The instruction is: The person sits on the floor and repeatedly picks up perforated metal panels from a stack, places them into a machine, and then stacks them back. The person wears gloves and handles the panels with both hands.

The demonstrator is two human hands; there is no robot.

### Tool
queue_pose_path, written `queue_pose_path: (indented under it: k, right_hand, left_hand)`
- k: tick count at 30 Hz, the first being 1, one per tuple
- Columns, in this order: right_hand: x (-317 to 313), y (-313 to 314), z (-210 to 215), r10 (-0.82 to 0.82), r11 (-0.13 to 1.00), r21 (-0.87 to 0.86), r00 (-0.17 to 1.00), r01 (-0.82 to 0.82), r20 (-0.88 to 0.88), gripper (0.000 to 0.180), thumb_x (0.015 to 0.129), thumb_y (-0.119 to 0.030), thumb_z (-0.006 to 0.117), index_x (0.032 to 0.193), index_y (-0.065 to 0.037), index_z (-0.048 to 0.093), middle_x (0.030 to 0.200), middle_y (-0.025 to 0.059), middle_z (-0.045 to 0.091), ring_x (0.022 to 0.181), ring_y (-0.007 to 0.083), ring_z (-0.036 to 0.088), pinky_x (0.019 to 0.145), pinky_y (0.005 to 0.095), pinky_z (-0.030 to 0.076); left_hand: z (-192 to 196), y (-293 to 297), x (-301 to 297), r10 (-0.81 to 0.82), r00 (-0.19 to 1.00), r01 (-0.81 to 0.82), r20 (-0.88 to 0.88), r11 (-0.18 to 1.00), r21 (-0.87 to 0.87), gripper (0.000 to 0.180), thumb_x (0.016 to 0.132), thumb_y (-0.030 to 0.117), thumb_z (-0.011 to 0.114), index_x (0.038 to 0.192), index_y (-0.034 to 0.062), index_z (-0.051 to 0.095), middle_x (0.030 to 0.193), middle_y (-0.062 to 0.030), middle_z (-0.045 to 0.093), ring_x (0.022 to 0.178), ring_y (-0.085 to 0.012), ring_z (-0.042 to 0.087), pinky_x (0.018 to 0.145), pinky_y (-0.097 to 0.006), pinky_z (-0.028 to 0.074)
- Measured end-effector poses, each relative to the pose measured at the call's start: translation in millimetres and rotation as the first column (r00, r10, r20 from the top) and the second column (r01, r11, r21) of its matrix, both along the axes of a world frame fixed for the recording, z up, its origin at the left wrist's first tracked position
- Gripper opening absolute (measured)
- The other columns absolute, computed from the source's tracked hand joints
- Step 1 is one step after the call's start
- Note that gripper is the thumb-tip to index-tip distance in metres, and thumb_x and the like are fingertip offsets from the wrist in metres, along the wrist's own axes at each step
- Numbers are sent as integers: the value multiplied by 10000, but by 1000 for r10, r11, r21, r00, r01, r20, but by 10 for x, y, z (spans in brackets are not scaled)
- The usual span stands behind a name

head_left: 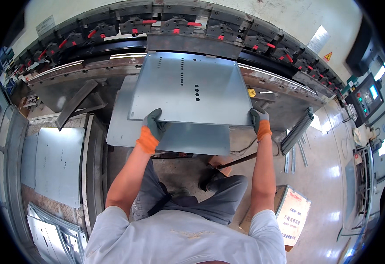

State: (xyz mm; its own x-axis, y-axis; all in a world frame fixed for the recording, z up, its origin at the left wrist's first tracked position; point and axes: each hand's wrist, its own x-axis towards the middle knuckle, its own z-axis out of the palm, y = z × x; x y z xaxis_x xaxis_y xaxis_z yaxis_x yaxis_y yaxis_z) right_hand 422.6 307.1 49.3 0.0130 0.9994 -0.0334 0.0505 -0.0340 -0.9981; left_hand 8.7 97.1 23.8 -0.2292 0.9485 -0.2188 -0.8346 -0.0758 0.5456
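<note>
A flat metal sheet with rows of punched round holes reaches from my hands to the press brake. Its far edge lies under the dark upper tooling. My left hand, in a grey glove with an orange cuff, grips the near edge left of the middle. At the near right corner my right hand, gloved alike, is closed on the same sheet. The fingers beneath the sheet are hidden. Below it, more metal sheets lie stacked, partly covered.
Punched sheets lie on the left, with cut metal frames nearer. A control panel stands at the far right. A printed box sits on the floor by my right arm. Metal strips lie right of the machine.
</note>
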Motion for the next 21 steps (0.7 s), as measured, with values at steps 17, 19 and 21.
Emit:
queue_pose_path:
  k: [17, 19, 21]
  right_hand:
    - [14, 19, 21, 12, 1000, 0, 998, -12, 65, 313, 861, -103, 715, 1167, -44, 734, 867, -32, 678, 668, 72, 554, 583, 236, 432]
    - [12, 26, 7, 30, 999, 15, 999, -30, 31, 305, 855, -95, 717, 1154, -40, 739, 887, -25, 685, 694, 79, 567, 609, 240, 444]
    - [27, 27, 8, 27, 1000, 15, 998, -28, 48, 317, 853, -96, 720, 1164, -36, 736, 906, -22, 689, 716, 83, 573, 629, 242, 452]
  left_hand:
    - [-109, 68, -35, 29, 999, -28, 14, 999, -32, 287, 987, 193, 538, 1186, -4, 602, 1080, -137, 711, 933, -263, 729, 772, -384, 641]
    - [-99, 64, -40, 31, 999, -31, 17, 999, -39, 287, 984, 192, 541, 1187, -1, 602, 1087, -135, 710, 943, -265, 728, 779, -387, 641]
    - [-40, 58, -8, 38, 998, -36, 45, 998, -46, 288, 981, 191, 544, 1188, 0, 602, 1093, -134, 709, 953, -267, 727, 787, -393, 642]
